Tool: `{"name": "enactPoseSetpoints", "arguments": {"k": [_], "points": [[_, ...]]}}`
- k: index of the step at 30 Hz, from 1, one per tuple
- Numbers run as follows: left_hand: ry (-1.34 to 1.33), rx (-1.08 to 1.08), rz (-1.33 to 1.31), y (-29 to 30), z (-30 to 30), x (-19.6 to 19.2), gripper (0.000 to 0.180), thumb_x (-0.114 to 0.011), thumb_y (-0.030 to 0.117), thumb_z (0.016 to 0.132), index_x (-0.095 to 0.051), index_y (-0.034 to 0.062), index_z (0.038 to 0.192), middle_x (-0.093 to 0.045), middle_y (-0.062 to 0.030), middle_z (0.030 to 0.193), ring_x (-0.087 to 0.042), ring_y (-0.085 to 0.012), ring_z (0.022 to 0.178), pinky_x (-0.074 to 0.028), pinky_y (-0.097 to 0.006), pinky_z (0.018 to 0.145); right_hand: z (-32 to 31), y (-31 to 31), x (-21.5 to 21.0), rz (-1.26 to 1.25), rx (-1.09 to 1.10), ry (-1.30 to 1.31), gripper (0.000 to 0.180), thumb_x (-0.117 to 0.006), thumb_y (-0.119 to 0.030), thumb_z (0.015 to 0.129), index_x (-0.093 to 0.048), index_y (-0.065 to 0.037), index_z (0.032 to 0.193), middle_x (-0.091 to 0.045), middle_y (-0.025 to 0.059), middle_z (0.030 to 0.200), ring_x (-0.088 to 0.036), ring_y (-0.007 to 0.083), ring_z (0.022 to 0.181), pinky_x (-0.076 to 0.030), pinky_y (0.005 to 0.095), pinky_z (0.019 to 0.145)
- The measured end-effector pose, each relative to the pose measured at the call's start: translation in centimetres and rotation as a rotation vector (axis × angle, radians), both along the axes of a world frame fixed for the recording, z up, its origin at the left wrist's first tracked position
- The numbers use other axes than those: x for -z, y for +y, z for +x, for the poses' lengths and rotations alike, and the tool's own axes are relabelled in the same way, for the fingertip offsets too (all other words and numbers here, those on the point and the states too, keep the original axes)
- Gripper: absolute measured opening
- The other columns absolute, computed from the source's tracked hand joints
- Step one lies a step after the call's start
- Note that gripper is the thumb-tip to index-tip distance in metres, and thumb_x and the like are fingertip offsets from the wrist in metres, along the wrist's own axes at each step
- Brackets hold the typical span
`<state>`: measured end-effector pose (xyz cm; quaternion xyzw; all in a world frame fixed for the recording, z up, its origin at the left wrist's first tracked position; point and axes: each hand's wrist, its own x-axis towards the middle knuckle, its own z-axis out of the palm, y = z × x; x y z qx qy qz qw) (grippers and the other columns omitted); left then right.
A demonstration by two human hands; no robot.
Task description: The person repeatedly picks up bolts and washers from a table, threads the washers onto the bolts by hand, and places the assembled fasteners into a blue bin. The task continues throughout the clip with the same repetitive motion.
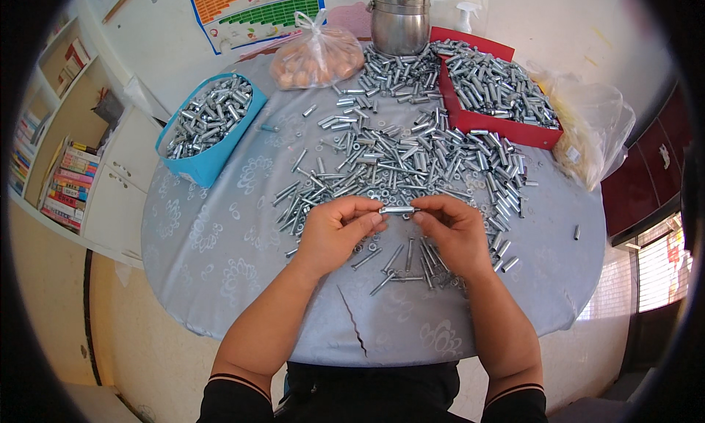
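Note:
Between my two hands, level over the table, is a silvery metal expansion bolt (397, 210). My left hand (334, 230) pinches its left end with thumb and forefinger. The right end sits in the pinch of my right hand (457, 236). Fingertips hide both ends of it. Under and beyond my hands spreads a heap of loose metal sleeves, bolts, nuts and washers (396, 155). Several long thin bolts (409, 255) lie nearer to me, between my forearms.
A blue box (220, 155) of metal fasteners stands at the left, a red box (507, 133) of them at the back right. Behind are a bag of eggs (317, 59), a steel pot (400, 23) and a clear plastic bag (595, 129). The grey tablecloth (213, 276) has a tear in front.

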<state>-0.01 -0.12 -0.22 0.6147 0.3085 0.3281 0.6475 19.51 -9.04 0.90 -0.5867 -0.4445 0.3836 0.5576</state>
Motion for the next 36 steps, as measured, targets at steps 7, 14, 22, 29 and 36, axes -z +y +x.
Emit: {"name": "enactPoseSetpoints", "arguments": {"k": [7,14,22,29,36], "points": [[-0.140,0.027,-0.007,-0.5,0.5,-0.7,0.026,-0.064,-0.002,0.088,-0.063,-0.0036,0.114,-0.070,-0.0134,0.097,-0.069,-0.0179,0.084,-0.058,-0.027,0.074,-0.2,-0.1,0.3,0.033,0.002,-0.053,0.014,-0.070,-0.004,0.085,-0.068,-0.002,0.099,-0.064,-0.0007,0.081,-0.056,0.0057,0.071,-0.046,0.0213,0.065],[-0.111,0.002,-0.074,-0.4,0.0,-0.9,0.023,-0.061,0.002,0.091,-0.064,-0.0032,0.113,-0.070,-0.0134,0.093,-0.069,-0.0176,0.077,-0.058,-0.028,0.069,0.0,-0.3,-0.3,0.024,-0.020,-0.062,0.012,-0.066,-0.008,0.090,-0.067,-0.001,0.099,-0.064,-0.0012,0.082,-0.054,0.0049,0.071,-0.045,0.0207,0.063],[-0.140,-0.141,-0.014,0.3,0.0,-0.4,0.021,-0.059,-0.001,0.089,-0.065,-0.0021,0.109,-0.070,-0.0096,0.091,-0.068,-0.0152,0.075,-0.056,-0.028,0.068,4.1,-0.4,-1.8,0.091,0.319,-0.123,0.012,-0.067,-0.013,0.089,-0.067,-0.001,0.093,-0.064,-0.0010,0.081,-0.052,0.0056,0.067,-0.043,0.0215,0.059],[-0.144,-0.141,-0.018,0.3,-0.1,-0.3,0.020,-0.058,-0.002,0.088,-0.065,-0.0021,0.107,-0.069,-0.0087,0.091,-0.067,-0.0145,0.075,-0.055,-0.027,0.068,6.2,-2.2,-2.3,-0.033,-0.197,-0.910,0.017,-0.069,-0.008,0.072,-0.070,-0.010,0.089,-0.061,0.0089,0.084,-0.061,0.0281,0.081,-0.049,0.0377,0.071],[-0.108,-0.122,-0.019,0.2,0.0,-0.3,0.021,-0.058,-0.002,0.088,-0.065,-0.0022,0.108,-0.069,-0.0097,0.092,-0.067,-0.0141,0.076,-0.056,-0.026,0.069,5.3,-2.8,-2.5,-0.133,-0.257,-1.058,0.012,-0.069,-0.012,0.071,-0.069,-0.010,0.083,-0.059,0.0087,0.087,-0.061,0.0305,0.082,-0.050,0.0413,0.073]]}}
